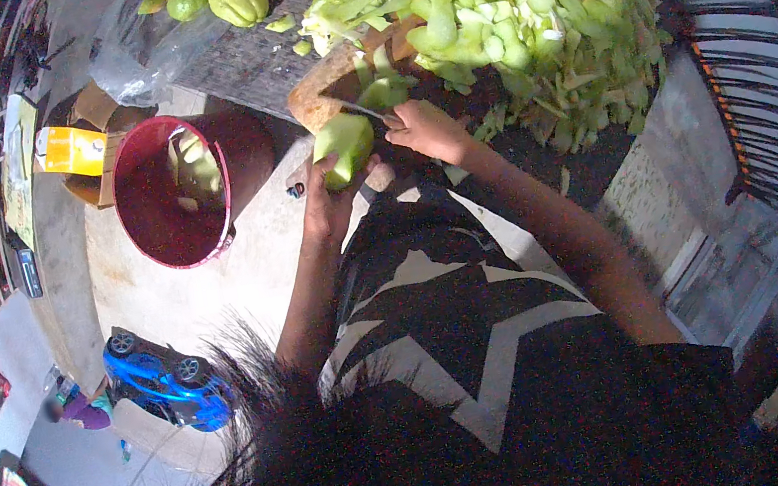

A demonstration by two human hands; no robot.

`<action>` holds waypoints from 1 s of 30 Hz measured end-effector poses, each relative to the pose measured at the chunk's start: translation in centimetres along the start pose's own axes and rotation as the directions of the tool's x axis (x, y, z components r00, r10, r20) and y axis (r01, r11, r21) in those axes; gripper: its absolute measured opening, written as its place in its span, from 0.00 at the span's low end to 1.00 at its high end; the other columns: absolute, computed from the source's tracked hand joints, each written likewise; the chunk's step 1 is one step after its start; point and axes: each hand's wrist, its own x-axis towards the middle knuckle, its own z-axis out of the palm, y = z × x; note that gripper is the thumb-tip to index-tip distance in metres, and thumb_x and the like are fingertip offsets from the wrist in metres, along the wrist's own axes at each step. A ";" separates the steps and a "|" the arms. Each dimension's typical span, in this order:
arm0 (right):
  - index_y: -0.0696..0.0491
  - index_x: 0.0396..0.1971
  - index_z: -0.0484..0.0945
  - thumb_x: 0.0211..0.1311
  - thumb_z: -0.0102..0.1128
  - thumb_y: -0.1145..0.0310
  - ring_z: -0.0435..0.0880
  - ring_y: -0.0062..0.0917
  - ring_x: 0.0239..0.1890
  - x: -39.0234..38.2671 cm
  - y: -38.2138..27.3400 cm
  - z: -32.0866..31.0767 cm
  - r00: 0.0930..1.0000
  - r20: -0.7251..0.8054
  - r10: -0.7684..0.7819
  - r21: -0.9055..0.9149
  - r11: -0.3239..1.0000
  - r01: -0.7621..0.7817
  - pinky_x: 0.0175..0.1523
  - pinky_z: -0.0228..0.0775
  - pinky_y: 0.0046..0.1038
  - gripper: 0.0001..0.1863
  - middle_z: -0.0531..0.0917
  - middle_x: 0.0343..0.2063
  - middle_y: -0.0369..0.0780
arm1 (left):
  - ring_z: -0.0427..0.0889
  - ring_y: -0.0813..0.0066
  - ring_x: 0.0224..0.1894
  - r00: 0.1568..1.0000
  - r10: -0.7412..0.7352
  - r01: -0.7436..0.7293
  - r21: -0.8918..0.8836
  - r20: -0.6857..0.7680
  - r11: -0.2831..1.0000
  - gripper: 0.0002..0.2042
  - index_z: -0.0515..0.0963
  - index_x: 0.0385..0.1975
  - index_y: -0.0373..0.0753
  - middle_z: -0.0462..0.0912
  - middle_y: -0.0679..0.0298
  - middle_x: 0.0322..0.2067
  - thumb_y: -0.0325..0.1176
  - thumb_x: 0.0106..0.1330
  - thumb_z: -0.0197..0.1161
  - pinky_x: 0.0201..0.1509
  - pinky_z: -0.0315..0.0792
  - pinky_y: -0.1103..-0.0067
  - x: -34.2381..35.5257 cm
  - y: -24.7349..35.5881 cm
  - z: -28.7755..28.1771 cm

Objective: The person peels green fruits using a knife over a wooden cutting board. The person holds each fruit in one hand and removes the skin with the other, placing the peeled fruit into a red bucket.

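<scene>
A pale green, peeled-looking chayote (346,141) sits in my left hand (326,198), whose fingers wrap round it from below. My right hand (431,132) grips a knife (355,107) by its handle, the blade reaching left just above the chayote. Whether the blade touches it I cannot tell. Beyond both hands lies a wooden board (311,99) with green peel pieces on it. A tall heap of peelings (528,26) spreads over the table to the right. Several unpeeled chayotes (237,0) rest at the table's far side.
Left of my hands stands a dark red bucket (226,212) with pale green pieces (195,166) inside. Behind it are a cardboard box (93,108) and a yellow-orange packet (71,151). A blue toy vehicle (166,380) is at lower left; a dark metal rack (755,67) stands at right.
</scene>
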 end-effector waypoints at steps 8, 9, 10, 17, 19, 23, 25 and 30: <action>0.57 0.30 0.70 0.54 0.56 0.67 0.78 0.44 0.29 -3.7 -1.5 -0.4 0.987 -0.147 -0.057 -0.150 0.988 0.035 0.33 0.66 0.42 0.10 0.78 0.23 0.46 | 0.73 0.64 0.51 0.993 -0.086 0.101 -0.202 0.084 0.974 0.25 0.62 0.55 0.35 0.71 0.55 0.51 0.46 0.64 0.53 0.53 0.71 0.67 1.9 -1.9 0.3; 0.56 0.30 0.70 0.54 0.55 0.67 0.78 0.44 0.29 -3.9 -1.4 -0.4 0.984 -0.167 -0.066 -0.158 0.987 0.039 0.32 0.66 0.42 0.09 0.77 0.22 0.47 | 0.74 0.64 0.50 0.991 -0.099 0.115 -0.197 0.092 0.974 0.25 0.63 0.55 0.36 0.72 0.55 0.50 0.47 0.64 0.52 0.52 0.71 0.68 2.1 -1.7 0.4; 0.56 0.30 0.69 0.54 0.55 0.67 0.77 0.45 0.29 -4.0 -1.3 -0.3 0.980 -0.186 -0.074 -0.168 0.985 0.043 0.32 0.66 0.43 0.09 0.77 0.22 0.47 | 0.75 0.64 0.49 0.989 -0.131 0.143 -0.213 0.072 0.966 0.25 0.63 0.54 0.36 0.73 0.56 0.49 0.48 0.64 0.51 0.52 0.71 0.69 2.7 -1.5 0.3; 0.55 0.32 0.70 0.56 0.53 0.66 0.78 0.45 0.33 -6.4 -1.9 -0.2 0.964 -0.266 -0.023 -0.079 0.997 0.002 0.33 0.67 0.42 0.09 0.78 0.25 0.49 | 0.76 0.64 0.44 0.937 -0.350 0.336 -0.265 -0.009 0.904 0.24 0.66 0.52 0.41 0.75 0.58 0.45 0.52 0.63 0.51 0.46 0.74 0.69 4.8 0.1 1.3; 0.56 0.33 0.70 0.55 0.53 0.66 0.78 0.46 0.34 -7.1 -2.7 -0.7 0.971 -0.237 0.036 -0.037 0.998 -0.046 0.34 0.67 0.42 0.10 0.78 0.27 0.50 | 0.75 0.62 0.47 0.932 -0.361 0.354 -0.312 0.037 0.882 0.25 0.65 0.54 0.41 0.74 0.57 0.48 0.51 0.62 0.53 0.47 0.73 0.67 5.1 0.3 1.5; 0.56 0.34 0.71 0.54 0.54 0.67 0.78 0.46 0.31 -8.7 -2.6 -0.5 0.853 -0.434 -0.291 -0.212 0.953 0.217 0.33 0.68 0.43 0.10 0.78 0.28 0.49 | 0.76 0.60 0.47 0.959 -0.264 0.284 -0.294 0.108 0.913 0.26 0.66 0.54 0.40 0.73 0.54 0.49 0.52 0.62 0.52 0.50 0.72 0.65 5.7 0.2 1.9; 0.55 0.34 0.71 0.53 0.55 0.68 0.78 0.45 0.30 -9.5 -1.9 -0.5 0.889 -0.355 -0.288 -0.283 0.940 0.192 0.32 0.68 0.42 0.10 0.78 0.26 0.48 | 0.76 0.59 0.48 0.947 -0.150 0.226 -0.256 0.284 0.940 0.27 0.66 0.54 0.39 0.74 0.53 0.49 0.53 0.62 0.50 0.52 0.71 0.64 5.8 0.1 1.6; 0.55 0.32 0.70 0.52 0.56 0.68 0.79 0.43 0.29 -10.3 -2.4 -0.9 0.947 -0.244 -0.210 -0.329 0.936 0.123 0.31 0.69 0.40 0.10 0.77 0.23 0.47 | 0.75 0.57 0.49 0.943 -0.321 0.333 -0.232 0.090 0.914 0.31 0.66 0.55 0.37 0.73 0.50 0.50 0.56 0.61 0.51 0.54 0.70 0.63 6.4 0.4 2.2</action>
